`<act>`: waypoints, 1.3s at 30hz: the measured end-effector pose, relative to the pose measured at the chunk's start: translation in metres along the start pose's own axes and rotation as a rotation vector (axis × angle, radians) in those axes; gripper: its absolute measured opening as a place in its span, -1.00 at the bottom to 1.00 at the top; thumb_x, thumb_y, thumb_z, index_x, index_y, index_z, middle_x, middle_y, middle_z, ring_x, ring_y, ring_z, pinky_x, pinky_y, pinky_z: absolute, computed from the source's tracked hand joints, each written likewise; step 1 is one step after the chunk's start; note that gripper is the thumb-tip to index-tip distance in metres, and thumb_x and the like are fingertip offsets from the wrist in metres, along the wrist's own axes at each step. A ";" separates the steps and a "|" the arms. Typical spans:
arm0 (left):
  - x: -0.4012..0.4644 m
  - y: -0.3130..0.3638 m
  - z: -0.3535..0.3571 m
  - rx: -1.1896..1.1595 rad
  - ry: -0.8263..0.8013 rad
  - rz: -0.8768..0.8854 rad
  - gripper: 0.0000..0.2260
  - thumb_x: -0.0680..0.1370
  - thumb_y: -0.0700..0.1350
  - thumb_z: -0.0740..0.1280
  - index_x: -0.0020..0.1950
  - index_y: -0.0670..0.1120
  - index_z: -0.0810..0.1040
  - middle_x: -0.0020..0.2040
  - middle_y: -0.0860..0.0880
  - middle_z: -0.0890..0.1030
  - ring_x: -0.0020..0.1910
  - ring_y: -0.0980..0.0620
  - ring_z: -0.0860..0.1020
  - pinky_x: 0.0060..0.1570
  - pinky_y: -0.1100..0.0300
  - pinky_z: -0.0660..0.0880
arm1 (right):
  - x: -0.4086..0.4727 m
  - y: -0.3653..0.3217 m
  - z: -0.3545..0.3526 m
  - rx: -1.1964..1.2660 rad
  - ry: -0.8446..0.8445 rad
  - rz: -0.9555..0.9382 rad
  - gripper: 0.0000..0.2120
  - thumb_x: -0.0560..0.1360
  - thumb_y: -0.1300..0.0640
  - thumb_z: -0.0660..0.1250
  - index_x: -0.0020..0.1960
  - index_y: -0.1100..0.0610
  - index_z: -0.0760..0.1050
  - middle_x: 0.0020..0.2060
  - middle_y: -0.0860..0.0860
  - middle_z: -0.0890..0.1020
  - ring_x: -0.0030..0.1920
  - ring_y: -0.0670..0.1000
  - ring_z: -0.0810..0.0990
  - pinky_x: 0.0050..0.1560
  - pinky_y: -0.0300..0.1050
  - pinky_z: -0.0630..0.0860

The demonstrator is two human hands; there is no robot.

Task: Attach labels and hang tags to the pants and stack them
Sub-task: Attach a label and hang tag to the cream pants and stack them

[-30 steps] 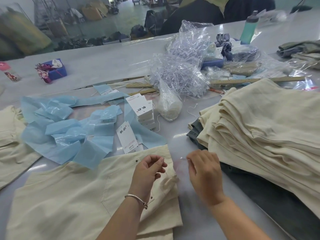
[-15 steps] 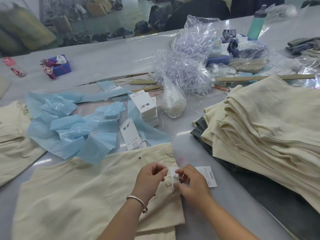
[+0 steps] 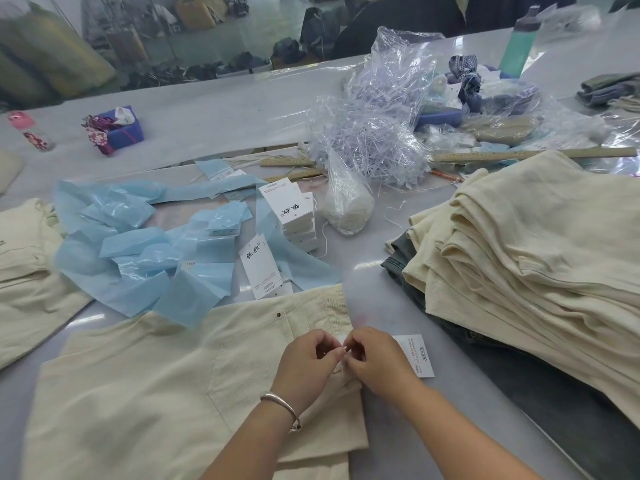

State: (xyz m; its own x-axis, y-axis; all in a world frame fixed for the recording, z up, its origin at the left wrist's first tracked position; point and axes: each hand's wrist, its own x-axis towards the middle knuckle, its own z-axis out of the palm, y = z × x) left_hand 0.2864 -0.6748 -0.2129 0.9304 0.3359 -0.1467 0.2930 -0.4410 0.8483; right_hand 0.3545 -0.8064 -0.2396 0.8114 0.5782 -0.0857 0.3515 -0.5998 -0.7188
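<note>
Pinching at the waistband corner, our two hands meet fingertip to fingertip. Left hand [image 3: 308, 362], bracelet at the wrist, has thumb and forefinger closed on something fine, likely the tag's string or fastener; too small to tell which. Right hand [image 3: 377, 358] curls its fingers on the near end of the hang tag [image 3: 414, 355]. Both hands are grasping, neither relaxed.

The tag lies flat on the table, just right of the grip, its long axis running away from the pants toward the stack on the right. Its inner end is hidden under our right fingers. The right hand is the nearer one to it; the left sits over the cloth.

The pants [image 3: 156, 393] spread out to the left and toward us, cream-coloured, waistband edge at the right, directly beneath the pinch. We judge the step in hand to be fastening the tag to the waistband, not yet finished.

Further out: a stack of folded pants [image 3: 536, 254] stands to the right, well apart from the grip, where this pair probably goes next. Beyond the waistband, a loose tag [image 3: 261, 268] and a pile of boxed tags [image 3: 294, 213] rest among blue plastic sleeves [image 3: 138, 251]. A heap of clear plastic fasteners [image 3: 374, 143] sits further back on the table [image 3: 225, 109].
</note>
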 end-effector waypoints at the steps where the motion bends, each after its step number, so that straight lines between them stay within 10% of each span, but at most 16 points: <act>1: 0.000 0.000 0.001 0.007 0.000 -0.001 -0.82 0.47 -0.19 0.44 -0.28 0.03 0.56 -0.39 0.13 0.55 -0.40 0.27 0.46 -0.30 0.39 0.36 | 0.002 -0.001 -0.002 -0.015 -0.022 0.006 -0.94 0.42 0.14 0.34 -0.21 0.00 0.50 -0.32 -0.14 0.50 -0.26 -0.11 0.46 -0.23 -0.22 0.38; 5: -0.002 0.002 0.001 0.005 0.022 0.001 -0.82 0.47 -0.20 0.43 -0.28 0.01 0.55 -0.41 0.13 0.53 -0.41 0.26 0.44 -0.30 0.38 0.36 | 0.009 -0.003 -0.010 0.141 0.012 0.091 -0.87 0.34 0.21 0.36 -0.34 0.04 0.48 -0.43 -0.08 0.53 -0.36 -0.08 0.47 -0.32 -0.21 0.40; 13: 0.001 0.015 -0.003 -0.031 0.051 0.049 -0.83 0.48 -0.19 0.44 -0.28 0.00 0.54 -0.40 0.13 0.54 -0.40 0.27 0.44 -0.31 0.40 0.36 | 0.006 -0.005 -0.031 1.288 -0.139 0.487 -0.90 0.43 0.47 0.34 -0.21 0.33 0.55 -0.33 0.25 0.62 -0.38 0.06 0.64 -0.37 -0.20 0.59; 39: 0.009 0.016 -0.005 0.034 -0.017 0.075 -0.85 0.45 -0.21 0.41 -0.28 -0.01 0.54 -0.39 0.11 0.50 -0.42 0.25 0.40 -0.33 0.40 0.33 | 0.002 -0.003 -0.027 1.341 -0.228 0.427 -0.97 0.37 0.39 0.39 -0.20 0.30 0.56 -0.35 0.15 0.61 -0.37 0.02 0.60 -0.33 -0.22 0.59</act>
State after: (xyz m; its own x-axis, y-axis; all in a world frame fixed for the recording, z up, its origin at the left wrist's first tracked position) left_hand 0.2982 -0.6747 -0.1977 0.9535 0.2867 -0.0927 0.2297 -0.4925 0.8394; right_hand 0.3678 -0.8183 -0.2189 0.6041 0.6414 -0.4729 -0.7017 0.1470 -0.6971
